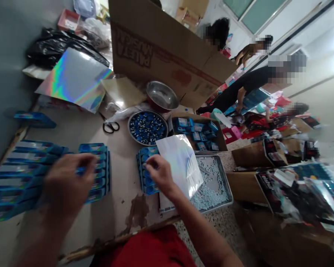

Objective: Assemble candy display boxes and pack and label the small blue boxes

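My right hand is closed in a pinch on a small blue piece at the top of a short row of blue pieces on the worn board. A shiny holographic sheet lies just right of it. My left hand is blurred, fingers curled over a stack of blue packs; what it grips is unclear.
More blue packs line the left. A round tray of blue caps, scissors, a steel bowl, a box of blue items and a metal tray of pale bits stand beyond. A large carton rises behind; several people sit far right.
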Available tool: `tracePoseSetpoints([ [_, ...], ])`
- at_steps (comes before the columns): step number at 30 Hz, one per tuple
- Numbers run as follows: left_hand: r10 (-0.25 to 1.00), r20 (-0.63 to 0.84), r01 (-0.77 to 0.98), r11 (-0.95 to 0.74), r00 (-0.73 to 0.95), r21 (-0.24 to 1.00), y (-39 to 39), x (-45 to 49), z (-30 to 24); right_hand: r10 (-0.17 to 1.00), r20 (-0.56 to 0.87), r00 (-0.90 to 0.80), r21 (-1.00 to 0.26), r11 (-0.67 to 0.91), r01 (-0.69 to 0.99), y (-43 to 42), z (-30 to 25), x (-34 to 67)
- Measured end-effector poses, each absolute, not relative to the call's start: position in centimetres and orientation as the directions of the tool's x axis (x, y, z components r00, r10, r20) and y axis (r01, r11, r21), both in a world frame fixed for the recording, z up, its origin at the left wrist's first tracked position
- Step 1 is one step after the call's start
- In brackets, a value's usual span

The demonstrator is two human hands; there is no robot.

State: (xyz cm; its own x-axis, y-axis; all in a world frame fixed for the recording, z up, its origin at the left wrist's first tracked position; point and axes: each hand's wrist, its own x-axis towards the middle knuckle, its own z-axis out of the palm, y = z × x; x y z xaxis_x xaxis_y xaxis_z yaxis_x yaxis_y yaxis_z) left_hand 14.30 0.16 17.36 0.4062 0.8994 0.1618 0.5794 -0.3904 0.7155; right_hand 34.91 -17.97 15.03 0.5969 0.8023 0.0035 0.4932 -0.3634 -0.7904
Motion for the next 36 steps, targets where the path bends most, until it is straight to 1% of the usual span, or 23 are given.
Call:
tracePoseSetpoints([
  [1,0.846,0.250,0.515,-0.495,0.472,0.700,-1.5,18.7,16.6,0.727,0.026,0.686,-0.791,-0.404,0.459,-19.8,14.8,37.9],
  [2,0.792,0.284,0.447,-0.556,0.540,0.700,-3.0,23.1,15.8,0.654,0.049,0.755,-0.784,-0.443,0.435,-21.5,14.5,40.9],
  [4,0.710,0.275,0.366,-0.607,0.649,0.705,-5.3,31.8,14.1,0.546,0.095,0.832,-0.736,-0.524,0.428,-24.2,13.7,46.6],
  [5,0.673,0.252,0.352,-0.625,0.696,0.697,-6.1,35.8,13.2,0.523,0.113,0.845,-0.701,-0.560,0.441,-25.2,13.3,49.4],
  [7,0.603,0.167,0.347,-0.638,0.780,0.688,-7.1,42.8,11.3,0.494,0.114,0.862,-0.640,-0.627,0.444,-26.2,12.1,54.7],
  [9,0.567,0.023,0.416,-0.631,0.823,0.655,-7.5,47.8,9.5,0.445,0.047,0.894,-0.628,-0.683,0.373,-26.0,10.7,59.4],
  [11,0.552,-0.109,0.492,-0.616,0.827,0.615,-7.6,50.8,8.2,0.405,-0.072,0.912,-0.668,-0.698,0.258,-25.1,9.2,63.1],
  [12,0.554,-0.147,0.518,-0.608,0.820,0.602,-7.7,51.5,7.7,0.407,-0.136,0.903,-0.710,-0.676,0.197,-24.4,8.4,64.5],
  [14,0.572,-0.148,0.534,-0.599,0.807,0.597,-8.0,52.0,7.4,0.471,-0.251,0.845,-0.835,-0.548,0.057,-23.4,7.2,66.1],
  [16,0.585,-0.079,0.501,-0.608,0.807,0.617,-8.4,51.4,7.6,0.565,-0.304,0.767,-0.936,-0.328,-0.128,-22.9,6.5,66.6],
  [18,0.563,-0.007,0.427,-0.618,0.826,0.660,-8.9,50.5,8.3,0.632,-0.262,0.729,-0.960,-0.090,-0.266,-23.1,6.3,66.4],
  [20,0.535,0.007,0.370,-0.593,0.845,0.715,-9.3,49.6,9.2,0.638,-0.182,0.748,-0.948,0.090,-0.307,-23.6,6.5,65.9],
  [21,0.532,-0.012,0.366,-0.566,0.847,0.739,-9.5,49.1,9.7,0.629,-0.148,0.763,-0.943,0.143,-0.301,-23.8,6.7,65.7],
  [23,0.543,-0.096,0.405,-0.486,0.834,0.775,-9.6,48.5,10.7,0.613,-0.108,0.782,-0.950,0.168,-0.263,-24.3,7.2,65.3],
  [24,0.547,-0.148,0.433,-0.439,0.824,0.787,-9.6,48.4,11.1,0.607,-0.096,0.789,-0.965,0.136,-0.222,-24.4,7.5,65.2],
  [25,0.548,-0.199,0.462,-0.396,0.812,0.794,-9.5,48.2,11.5,0.600,-0.078,0.796,-0.986,0.073,-0.152,-24.5,7.9,65.0],
  [27,0.549,-0.280,0.512,-0.330,0.788,0.793,-9.2,48.2,12.0,0.590,0.009,0.807,-0.985,-0.132,0.107,-24.5,8.8,64.4],
  [28,0.552,-0.301,0.530,-0.317,0.777,0.787,-9.0,48.2,12.0,0.601,0.078,0.795,-0.929,-0.246,0.278,-24.4,9.4,64.0],
  [29,0.560,-0.308,0.543,-0.317,0.769,0.777,-8.9,48.3,12.0,0.630,0.149,0.762,-0.830,-0.339,0.443,-24.3,10.0,63.4],
  [30,0.569,-0.309,0.553,-0.326,0.762,0.766,-8.7,48.4,12.0,0.674,0.206,0.710,-0.710,-0.396,0.582,-24.2,10.6,62.8],
  [31,0.576,-0.303,0.559,-0.338,0.759,0.757,-8.6,48.4,11.8,0.726,0.238,0.645,-0.597,-0.415,0.687,-24.0,11.2,62.2],
  [33,0.577,-0.285,0.553,-0.364,0.766,0.749,-8.5,48.5,11.6,0.821,0.238,0.518,-0.444,-0.382,0.810,-23.5,11.8,61.0],
  [36,0.567,-0.260,0.529,-0.383,0.782,0.757,-8.4,48.5,11.4,0.897,0.210,0.388,-0.349,-0.302,0.887,-22.8,11.6,59.9],
])
